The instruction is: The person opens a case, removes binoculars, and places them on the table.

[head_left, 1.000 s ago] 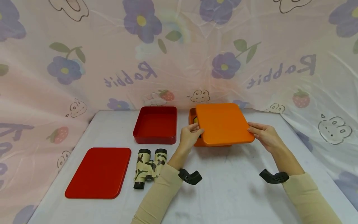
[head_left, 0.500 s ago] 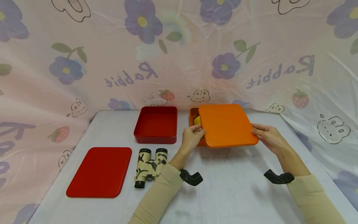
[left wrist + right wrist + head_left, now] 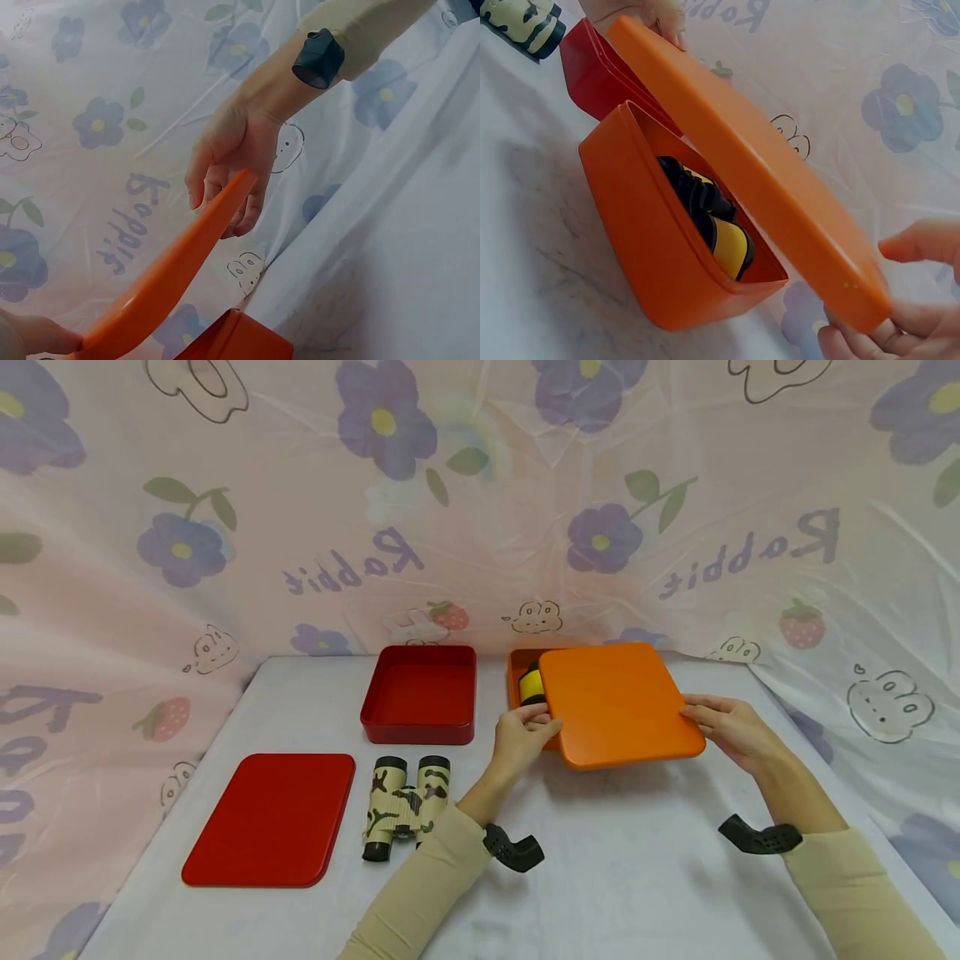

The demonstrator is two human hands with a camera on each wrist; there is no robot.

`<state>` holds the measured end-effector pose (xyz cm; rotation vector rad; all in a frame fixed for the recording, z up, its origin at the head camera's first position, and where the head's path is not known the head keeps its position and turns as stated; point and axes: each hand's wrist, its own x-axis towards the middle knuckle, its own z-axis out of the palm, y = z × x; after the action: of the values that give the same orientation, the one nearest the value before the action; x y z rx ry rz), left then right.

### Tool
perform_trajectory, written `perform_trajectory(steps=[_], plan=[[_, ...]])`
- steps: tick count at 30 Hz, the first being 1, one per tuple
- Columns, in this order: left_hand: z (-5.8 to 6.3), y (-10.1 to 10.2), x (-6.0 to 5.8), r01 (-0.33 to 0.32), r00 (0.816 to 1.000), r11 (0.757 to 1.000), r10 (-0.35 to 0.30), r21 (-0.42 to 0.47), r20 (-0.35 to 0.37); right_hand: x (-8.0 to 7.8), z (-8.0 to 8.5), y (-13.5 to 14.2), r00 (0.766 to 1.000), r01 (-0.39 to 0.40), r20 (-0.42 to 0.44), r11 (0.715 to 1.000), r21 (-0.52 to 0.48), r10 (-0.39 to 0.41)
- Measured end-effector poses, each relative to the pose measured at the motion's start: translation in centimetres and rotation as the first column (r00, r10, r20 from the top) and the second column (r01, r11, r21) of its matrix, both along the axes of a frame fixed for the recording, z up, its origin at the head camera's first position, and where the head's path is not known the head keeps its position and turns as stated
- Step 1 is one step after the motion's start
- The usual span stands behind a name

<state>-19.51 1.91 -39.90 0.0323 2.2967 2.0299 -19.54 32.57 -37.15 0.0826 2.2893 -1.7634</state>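
Observation:
An orange lid (image 3: 622,706) is held tilted above the orange box (image 3: 652,232), clear of its rim in the right wrist view. My left hand (image 3: 519,739) pinches the lid's left edge between thumb and fingers. On the opposite edge, my right hand (image 3: 731,731) grips it the same way, thumb on top and fingers beneath. Inside the box lies a black-and-yellow pair of binoculars (image 3: 731,247); in the head view the lid covers most of it.
Left of the orange box stands an uncovered red box (image 3: 418,693). Its red lid (image 3: 270,820) lies flat at the table's left. Camouflage binoculars (image 3: 405,806) rest near my left forearm, partly hidden by the sleeve. A patterned curtain (image 3: 480,527) hangs behind the white table (image 3: 622,877).
Both hands have carried the orange lid to the right and toward me. More of the box's left side and the yellow part inside now shows.

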Motion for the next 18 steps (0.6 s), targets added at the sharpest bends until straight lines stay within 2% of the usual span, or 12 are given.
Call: perform_trajectory(steps=[5,13,18], plan=[[-0.2,0.4,0.4,0.016,1.0,1.0,-0.016,0.022,0.012,0.0,-0.2,0.4,1.0,0.028,0.008,0.996,0.086,-0.029],[-0.3,0.8,0.7,0.022,0.999,0.998,-0.024,0.065,0.03,0.2,-0.7,1.2,1.0,0.02,0.016,0.996,0.089,-0.021],[-0.4,1.5,0.7,0.033,0.999,0.996,-0.034,0.08,0.012,0.5,-0.8,1.9,1.0,0.01,0.006,0.996,0.092,-0.011]])
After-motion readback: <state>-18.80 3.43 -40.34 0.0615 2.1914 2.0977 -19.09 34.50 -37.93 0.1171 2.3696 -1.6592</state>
